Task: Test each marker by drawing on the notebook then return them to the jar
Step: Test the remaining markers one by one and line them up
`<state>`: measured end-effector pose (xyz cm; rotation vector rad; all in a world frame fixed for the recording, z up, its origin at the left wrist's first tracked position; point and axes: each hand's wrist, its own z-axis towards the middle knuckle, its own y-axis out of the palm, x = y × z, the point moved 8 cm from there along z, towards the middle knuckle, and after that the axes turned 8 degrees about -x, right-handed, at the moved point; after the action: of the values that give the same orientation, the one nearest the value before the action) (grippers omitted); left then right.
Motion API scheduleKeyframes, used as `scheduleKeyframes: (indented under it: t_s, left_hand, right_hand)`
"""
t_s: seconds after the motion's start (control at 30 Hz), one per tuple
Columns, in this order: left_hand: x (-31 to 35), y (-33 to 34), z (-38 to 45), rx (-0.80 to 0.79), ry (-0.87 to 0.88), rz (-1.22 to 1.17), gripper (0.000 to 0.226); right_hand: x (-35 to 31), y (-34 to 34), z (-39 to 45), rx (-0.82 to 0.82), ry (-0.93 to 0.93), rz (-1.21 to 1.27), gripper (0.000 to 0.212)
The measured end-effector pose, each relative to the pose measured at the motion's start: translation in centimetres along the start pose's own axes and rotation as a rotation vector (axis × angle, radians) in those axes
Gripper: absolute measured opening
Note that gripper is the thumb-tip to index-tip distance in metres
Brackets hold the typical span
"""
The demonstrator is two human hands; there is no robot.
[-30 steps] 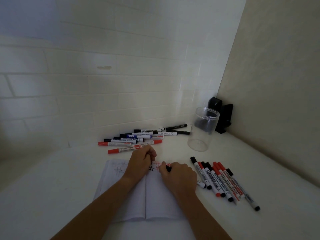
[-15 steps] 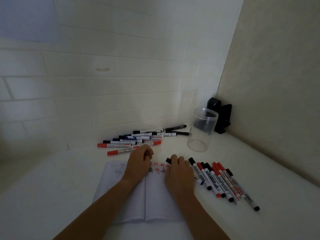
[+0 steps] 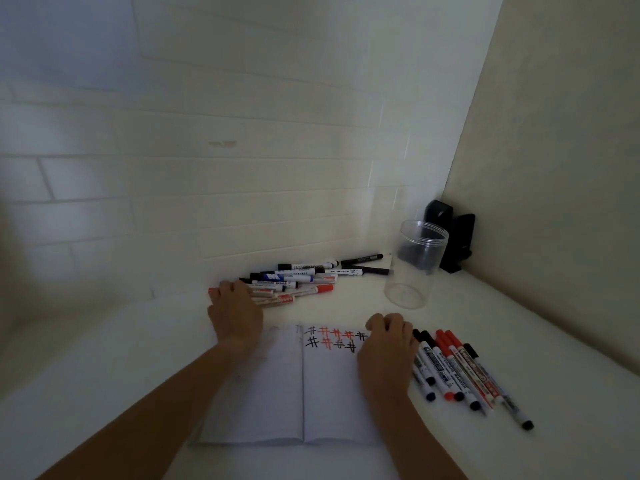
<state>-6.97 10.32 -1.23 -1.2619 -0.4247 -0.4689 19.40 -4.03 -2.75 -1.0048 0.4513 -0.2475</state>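
Head view: left hand [image 3: 234, 315] on marker pile [image 3: 291, 282]

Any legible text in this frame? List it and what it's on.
"#" tally-like hash marks, red and black, hand-drawn: on the notebook.
Barrel print on the markers in the right row: lettering shows, too blurred to read surely.
Labels on the markers in the far pile: too small and blurred to read.
Clear jar: no text visible.
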Motion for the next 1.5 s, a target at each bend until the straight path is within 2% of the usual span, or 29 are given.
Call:
scheduleKeyframes:
  t_s: [0.1,0.2,0.37,0.43,0.53,0.6,0.67,0.73,0.87,1.0,1.17,1.37,1.5]
  left_hand:
    - [-0.8,1.1,0.2,-0.132,0.041,0.287,0.028]
    - [0.0,1.0,-0.3,-0.094,0.143,0.35,0.026]
    - [2.6,0.7,-1.6,0.034,0.347,0.213,0.035]
    - [4.5,0.8,-2.7,0.035,0.494,0.106,0.03]
    - [7.2,1.9,-4.8,-0.071,0.765,-0.065,0.008]
    - [8.1,3.1,-6.0,-0.201,0.849,-0.139,0.026]
    - [8.2,3.9,-6.9,-0.266,0.884,-0.168,0.033]
    - [8.1,4.2,-7.4,-0.25,0.896,-0.14,0.037]
    - [8.0,3.7,-7.6,-0.172,0.837,-0.099,0.035]
    - [8.2,3.8,-8.0,-0.201,0.865,-0.111,0.029]
    - [8.1,4.1,-8.0,-0.254,0.866,-0.131,0.039]
    - [8.3,3.7,-8.2,-0.19,0.909,-0.114,0.022]
    - [8.1,4.0,-8.0,-0.201,0.902,-0.124,0.029]
  right_hand:
    - [-0.8,0.1,0.1,0.002,-0.087,0.024,0.019]
    - [-1.1,-0.2,0.0,0.019,-0.136,0.065,0.018]
    - [-1.9,-0.3,-0.2,0.032,-0.23,0.116,0.022]
    - [-2.1,-0.7,-0.3,0.054,-0.245,0.139,0.021]
    - [-3.3,-1.7,-0.7,0.087,-0.34,0.208,0.023]
    - [-4.8,-1.7,-1.3,0.075,-0.49,0.223,0.029]
    - [-5.8,-0.7,-1.8,0.027,-0.606,0.23,0.021]
    - [-5.9,0.1,-1.7,0.001,-0.622,0.239,0.013]
    - [-6.1,0.3,-1.7,0.032,-0.627,0.175,0.015]
    - [-6.0,0.1,-1.9,-0.027,-0.613,0.208,0.02]
    - [-5.9,-0.6,-2.2,0.051,-0.607,0.123,0.02]
    - [-6.0,-1.3,-2.4,0.096,-0.605,0.066,0.024]
    - [-6.1,-1.1,-2.5,0.102,-0.595,0.048,0.028]
